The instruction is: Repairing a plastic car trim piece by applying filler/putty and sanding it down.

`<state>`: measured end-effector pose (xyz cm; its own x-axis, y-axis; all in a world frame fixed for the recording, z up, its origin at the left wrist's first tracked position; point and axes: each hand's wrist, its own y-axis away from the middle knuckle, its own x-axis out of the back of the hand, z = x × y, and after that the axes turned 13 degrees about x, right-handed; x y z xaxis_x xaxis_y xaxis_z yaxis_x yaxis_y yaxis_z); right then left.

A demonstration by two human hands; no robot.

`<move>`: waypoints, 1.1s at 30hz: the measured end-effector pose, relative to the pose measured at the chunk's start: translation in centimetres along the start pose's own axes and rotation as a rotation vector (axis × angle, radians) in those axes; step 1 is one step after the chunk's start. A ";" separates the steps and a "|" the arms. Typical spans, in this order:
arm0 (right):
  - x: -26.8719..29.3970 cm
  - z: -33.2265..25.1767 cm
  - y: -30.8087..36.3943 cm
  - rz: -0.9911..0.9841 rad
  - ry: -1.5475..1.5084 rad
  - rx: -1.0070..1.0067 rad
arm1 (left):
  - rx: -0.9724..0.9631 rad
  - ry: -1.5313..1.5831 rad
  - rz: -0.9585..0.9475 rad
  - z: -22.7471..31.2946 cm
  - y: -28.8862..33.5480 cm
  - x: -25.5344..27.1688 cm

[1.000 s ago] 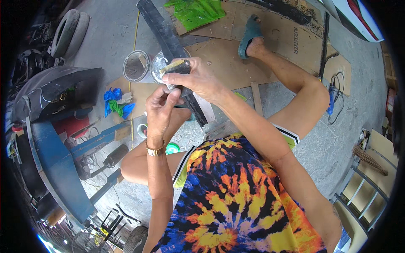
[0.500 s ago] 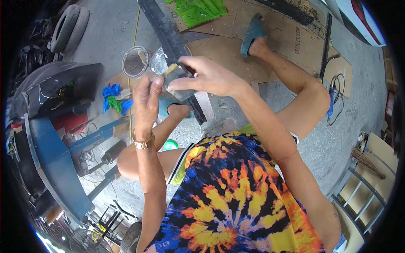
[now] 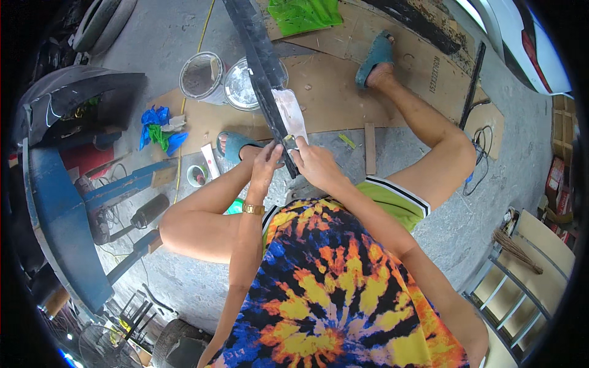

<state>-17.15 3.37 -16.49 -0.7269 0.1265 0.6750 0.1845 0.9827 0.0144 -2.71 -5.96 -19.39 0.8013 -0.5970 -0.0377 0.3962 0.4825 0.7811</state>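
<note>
A long, narrow black strip (image 3: 261, 76) with dusty grey patches slants from the top of the view down to between my knees. At its near end, my left hand (image 3: 265, 164) is closed, with thumb and fingertips pressed on the strip's left edge. My right hand (image 3: 319, 165) grips from the other side, its fingers bent against the strip. A small yellowish piece (image 3: 289, 141) shows between my fingertips; what it belongs to is hidden. Beside the strip, just beyond my right hand, lies a white flat piece (image 3: 289, 110).
Two round tubs, one with grey contents (image 3: 201, 76) and one with a whitish lid (image 3: 240, 86), stand by the strip. Cardboard (image 3: 334, 92) covers the floor ahead. Blue and green crumpled plastic (image 3: 161, 130), a small cup (image 3: 196, 176) and a blue metal frame (image 3: 67, 221) are leftward. A chair (image 3: 521, 288) stands right.
Both hands have come down and nearer, from holding up a dark grey sheet with a yellow patch to the strip's near end. The sheet no longer shows clearly. My view has shifted slightly.
</note>
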 end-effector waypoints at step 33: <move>-2.8 0.5 -1.4 0.007 0.025 -0.031 | 0.043 0.160 -0.124 -2.8 -0.8 -0.4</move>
<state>-15.70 1.73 -18.82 -0.7090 0.1297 0.6931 0.2102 0.9771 0.0322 -2.05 -4.31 -21.75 0.8102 -0.5386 -0.2311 0.4792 0.3818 0.7903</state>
